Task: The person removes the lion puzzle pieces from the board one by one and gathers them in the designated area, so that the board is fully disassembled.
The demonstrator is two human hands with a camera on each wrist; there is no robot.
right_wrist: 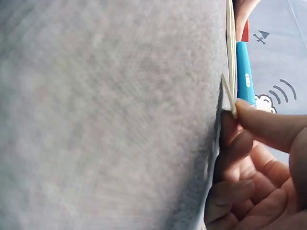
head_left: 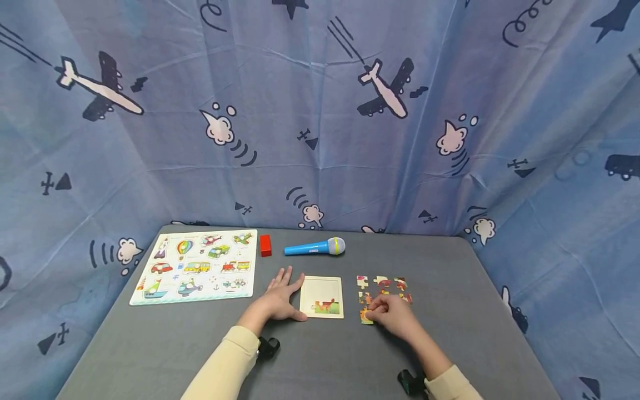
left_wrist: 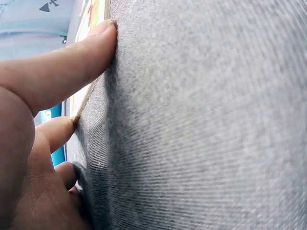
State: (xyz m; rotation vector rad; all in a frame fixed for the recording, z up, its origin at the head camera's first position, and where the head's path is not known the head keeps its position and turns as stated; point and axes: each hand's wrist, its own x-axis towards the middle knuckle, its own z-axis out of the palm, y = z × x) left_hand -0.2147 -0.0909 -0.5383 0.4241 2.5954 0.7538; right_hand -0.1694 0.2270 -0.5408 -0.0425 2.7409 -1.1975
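My left hand (head_left: 276, 298) rests by the left side of a small wooden puzzle tray (head_left: 316, 290), fingers spread, with thumb and index fingertips at its edge. Joined pieces (head_left: 328, 306) showing an orange animal on green fill the tray's lower right corner. To the right of the tray, my right hand (head_left: 392, 315) pinches a puzzle piece (head_left: 366, 318) between thumb and index finger. In the right wrist view that piece (right_wrist: 229, 94) is tilted, one edge raised off the grey cloth. Several loose pieces (head_left: 383, 281) lie just beyond this hand, some partly hidden by it.
A large picture board (head_left: 172, 266) of vehicles lies at the back left. Beside it are a red block (head_left: 265, 245) and a blue toy microphone (head_left: 307, 248), both behind the tray. A patterned blue curtain (head_left: 320, 139) hangs along the table's (head_left: 320, 361) far edge.
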